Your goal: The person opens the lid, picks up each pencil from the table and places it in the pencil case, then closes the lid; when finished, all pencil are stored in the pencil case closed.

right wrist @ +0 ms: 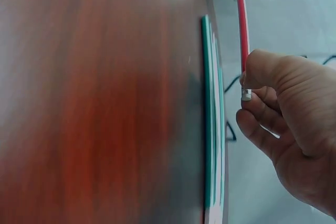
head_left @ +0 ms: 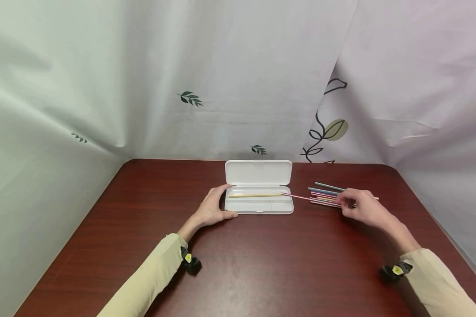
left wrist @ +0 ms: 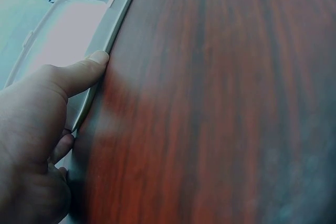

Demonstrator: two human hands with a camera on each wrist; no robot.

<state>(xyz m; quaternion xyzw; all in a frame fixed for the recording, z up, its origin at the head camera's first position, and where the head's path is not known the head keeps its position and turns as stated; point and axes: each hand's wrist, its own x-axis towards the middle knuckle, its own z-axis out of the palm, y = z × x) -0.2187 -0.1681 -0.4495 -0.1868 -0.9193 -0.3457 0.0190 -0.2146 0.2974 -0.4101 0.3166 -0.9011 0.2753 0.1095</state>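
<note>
1. Your left hand [head_left: 211, 209] grips the left end of the case [head_left: 250, 206], with the thumb along its near edge and the fingers round its far left corner.
2. Your right hand [head_left: 361, 207], well to the right of the case, pinches the red pencil [right wrist: 242, 19] between thumb and fingers, close to its pale end; the other fingers curl loosely.
3. That pencil slants from your fingers toward the case, its far end over the case's right side; you cannot tell from here whether it touches anything there.
4. The case sits on the table [head_left: 262, 264], its lid [head_left: 258, 172] raised along the far side and its shallow compartments facing up.
5. Inside the case, the yellow pencil [head_left: 254, 195] lies lengthwise, in the part beyond the small dividers.
6. To the right of the case, the loose pencils [head_left: 323, 191] lie roughly side by side on the table, partly hidden by your right hand.
7. Beyond the case hangs a pale curtain [head_left: 242, 66] printed with leaves.
</note>
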